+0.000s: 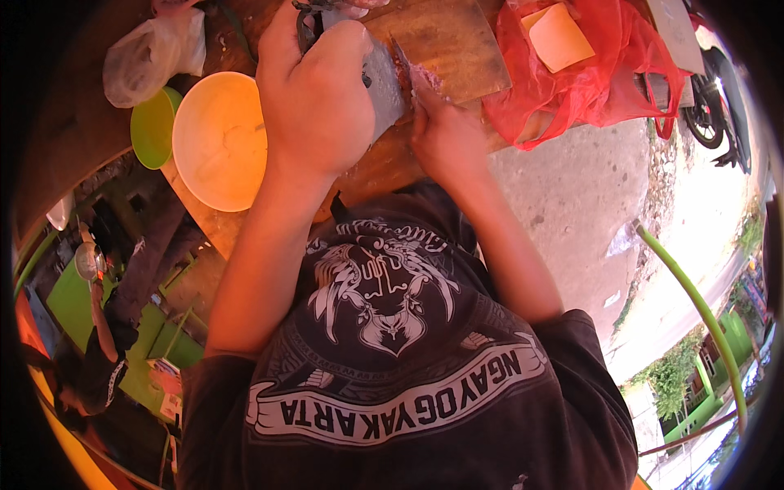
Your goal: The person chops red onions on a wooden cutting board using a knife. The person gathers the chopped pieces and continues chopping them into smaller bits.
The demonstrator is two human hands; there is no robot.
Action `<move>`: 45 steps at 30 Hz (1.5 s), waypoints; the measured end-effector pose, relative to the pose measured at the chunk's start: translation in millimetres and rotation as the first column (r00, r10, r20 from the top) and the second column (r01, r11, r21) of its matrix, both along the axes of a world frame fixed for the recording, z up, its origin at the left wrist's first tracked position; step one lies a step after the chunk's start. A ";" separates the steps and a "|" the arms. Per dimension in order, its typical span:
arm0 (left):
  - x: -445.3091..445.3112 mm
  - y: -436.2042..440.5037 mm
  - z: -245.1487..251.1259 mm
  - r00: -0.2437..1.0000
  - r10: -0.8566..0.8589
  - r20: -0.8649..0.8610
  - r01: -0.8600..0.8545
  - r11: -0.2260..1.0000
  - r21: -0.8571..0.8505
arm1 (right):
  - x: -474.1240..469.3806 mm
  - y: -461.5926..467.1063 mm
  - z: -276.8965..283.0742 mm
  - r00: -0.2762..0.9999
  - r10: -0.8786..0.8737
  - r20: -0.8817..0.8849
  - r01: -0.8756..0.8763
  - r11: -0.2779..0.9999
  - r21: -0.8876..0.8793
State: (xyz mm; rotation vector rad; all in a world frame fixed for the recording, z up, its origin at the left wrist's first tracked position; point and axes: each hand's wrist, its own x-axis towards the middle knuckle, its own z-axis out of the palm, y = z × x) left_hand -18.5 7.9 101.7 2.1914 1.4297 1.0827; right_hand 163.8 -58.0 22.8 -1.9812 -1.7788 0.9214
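My left hand (324, 104) is closed around a grey, slick-looking piece (384, 92), which may be fish. Dark strips show by its thumb, and the piece runs out of view at the top. Close on the right, my right hand (450, 131) grips a thin knife (401, 56) with its dark blade pointing away from me. Pink, shredded matter (425, 76) clings along the blade and by the fingers. Under both hands is a flat wooden board (459, 46) on a wooden table (380, 168). The knife's handle is hidden in my fingers.
Left of my forearm stands a white bowl (223, 147), touching a green bowl (153, 131). A clear plastic bag (156, 58) lies behind them. Right of the board spreads a red plastic bag (539, 110) with a pale box (560, 38). Another person (104, 343) is at far left.
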 end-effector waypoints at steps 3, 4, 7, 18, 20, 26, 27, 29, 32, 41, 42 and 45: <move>3.1 -1.9 4.1 1.000 0.014 0.009 -0.014 0.999 -0.036 | 1.8 3.4 5.3 1.000 -0.014 0.010 0.014 1.000 0.020; 2.9 -3.4 4.1 1.000 0.029 -0.012 -0.029 0.999 -0.041 | 4.4 3.9 8.8 1.000 -0.023 0.012 0.023 0.999 0.037; 0.7 -3.0 3.1 0.995 0.017 -0.094 -0.014 0.999 0.033 | 13.3 -4.3 17.6 0.999 -0.053 0.012 0.053 0.998 -0.046; 10.5 -5.6 10.9 1.000 0.010 -0.024 -0.011 0.998 -0.057 | 0.8 -8.0 6.5 1.000 0.005 0.005 -0.004 1.000 -0.024; 5.6 -3.8 6.3 0.997 0.007 -0.074 -0.003 0.999 0.047 | -0.3 -8.4 0.8 0.999 0.016 0.029 -0.016 1.000 -0.019; 3.6 -8.2 5.5 0.995 0.072 -0.075 -0.074 0.997 -0.019 | 16.5 0.9 10.6 0.999 -0.048 -0.005 0.048 0.999 -0.011; 1.4 -7.1 4.3 0.992 0.051 -0.113 -0.049 0.999 0.015 | 18.3 -1.3 3.8 0.999 -0.053 -0.005 0.053 0.998 -0.026; -5.3 -3.9 1.3 0.982 0.009 -0.190 0.006 0.997 0.081 | 22.8 -0.1 -3.4 0.999 -0.050 -0.020 0.050 0.999 -0.009; -0.6 -4.8 1.9 0.996 0.033 -0.083 -0.033 0.999 -0.004 | 30.8 7.6 1.8 1.000 -0.023 -0.019 0.024 0.998 0.059; 14.3 -4.2 5.6 0.948 0.061 0.311 0.009 0.976 -0.218 | 78.5 13.2 0.7 0.971 0.002 0.239 -0.023 0.996 0.087; 12.5 -3.8 3.6 0.973 0.031 0.228 0.005 0.988 -0.155 | 75.0 7.6 2.3 0.974 0.020 0.226 -0.029 0.999 0.037; 13.1 -4.0 3.9 0.972 0.031 0.233 0.006 0.988 -0.153 | 59.9 -9.4 2.9 0.982 0.103 0.161 -0.109 0.994 0.026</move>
